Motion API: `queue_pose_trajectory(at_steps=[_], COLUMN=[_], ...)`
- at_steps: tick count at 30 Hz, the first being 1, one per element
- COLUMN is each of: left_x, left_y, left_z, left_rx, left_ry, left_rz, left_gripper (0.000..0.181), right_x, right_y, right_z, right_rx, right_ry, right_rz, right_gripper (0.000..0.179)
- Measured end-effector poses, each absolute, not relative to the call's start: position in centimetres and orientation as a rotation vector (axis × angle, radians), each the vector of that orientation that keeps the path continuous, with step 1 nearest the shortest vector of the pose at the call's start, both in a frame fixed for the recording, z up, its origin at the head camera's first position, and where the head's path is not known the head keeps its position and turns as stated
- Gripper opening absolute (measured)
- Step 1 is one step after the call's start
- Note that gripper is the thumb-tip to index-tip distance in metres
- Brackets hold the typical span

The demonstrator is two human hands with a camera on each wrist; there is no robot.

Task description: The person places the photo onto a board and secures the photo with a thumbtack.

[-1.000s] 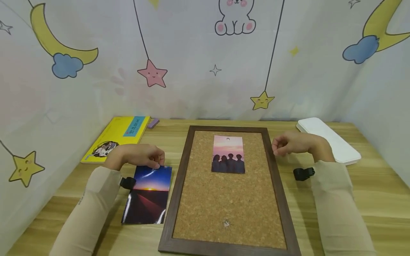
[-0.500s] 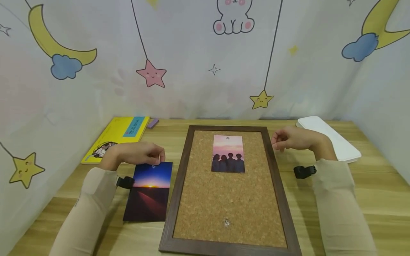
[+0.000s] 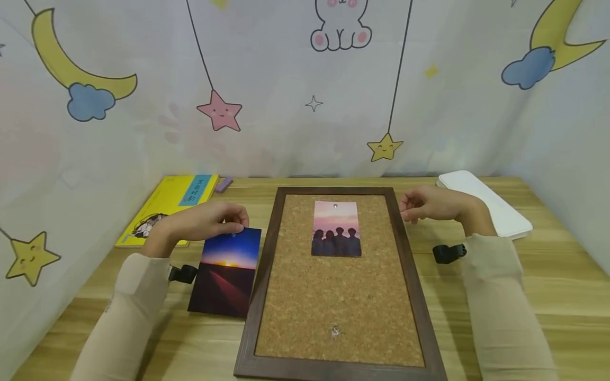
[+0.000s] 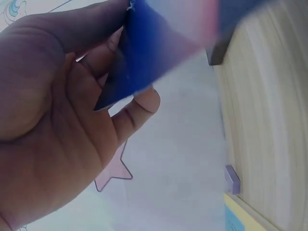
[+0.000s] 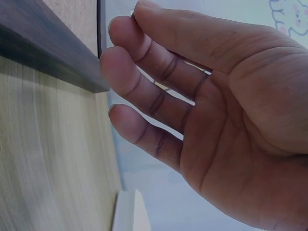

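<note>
My left hand (image 3: 205, 219) pinches the top edge of a sunset photo (image 3: 226, 286), tilted just left of the framed corkboard (image 3: 314, 301). A small clear pin (image 3: 234, 234) shows at that photo's top. In the left wrist view the photo (image 4: 149, 53) lies between thumb and fingers. Beside the frame's upper right edge is my right hand (image 3: 436, 203), thumb and index finger together on a tiny shiny push pin (image 5: 133, 13), mostly hidden. A pink photo of silhouetted people (image 3: 336, 230) is fixed to the upper cork by one pin (image 3: 335, 206).
Several clear pins (image 3: 335, 331) cluster low on the cork. At the back left lie a yellow book (image 3: 162, 203) and a purple block (image 3: 224, 184). A white case (image 3: 486, 203) lies behind my right hand. A patterned cloth (image 3: 286, 143) hangs behind the wooden table (image 3: 562, 307).
My left hand has risen and lifted the sunset photo, shifting it toward the board. My right hand has moved slightly up beside the frame. The view has turned slightly to the right.
</note>
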State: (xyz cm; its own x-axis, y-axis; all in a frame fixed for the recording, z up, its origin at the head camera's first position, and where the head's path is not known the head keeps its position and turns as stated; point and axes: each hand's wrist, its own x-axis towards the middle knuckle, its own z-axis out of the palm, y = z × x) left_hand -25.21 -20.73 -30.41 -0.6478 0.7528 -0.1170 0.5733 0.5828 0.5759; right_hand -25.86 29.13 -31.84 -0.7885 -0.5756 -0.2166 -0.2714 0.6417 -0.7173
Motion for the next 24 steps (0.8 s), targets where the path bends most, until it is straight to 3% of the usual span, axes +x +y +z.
queue_pose_trajectory(at_steps=[12, 24], left_x=[-25.0, -25.8], left_y=[-16.7, -13.4], left_z=[-29.0, -28.9], left_rx=[1.281, 1.33], left_ry=[2.443, 2.429], left_rz=[0.704, 0.677], left_gripper=[0.009, 0.007], right_x=[-25.8, -25.5], right_y=[28.7, 26.9], right_z=[-31.4, -30.3], right_rx=[-0.676, -0.804], right_ry=[2.412, 2.396], right_rz=[-0.959, -0.973], right_gripper=[0.01, 0.008])
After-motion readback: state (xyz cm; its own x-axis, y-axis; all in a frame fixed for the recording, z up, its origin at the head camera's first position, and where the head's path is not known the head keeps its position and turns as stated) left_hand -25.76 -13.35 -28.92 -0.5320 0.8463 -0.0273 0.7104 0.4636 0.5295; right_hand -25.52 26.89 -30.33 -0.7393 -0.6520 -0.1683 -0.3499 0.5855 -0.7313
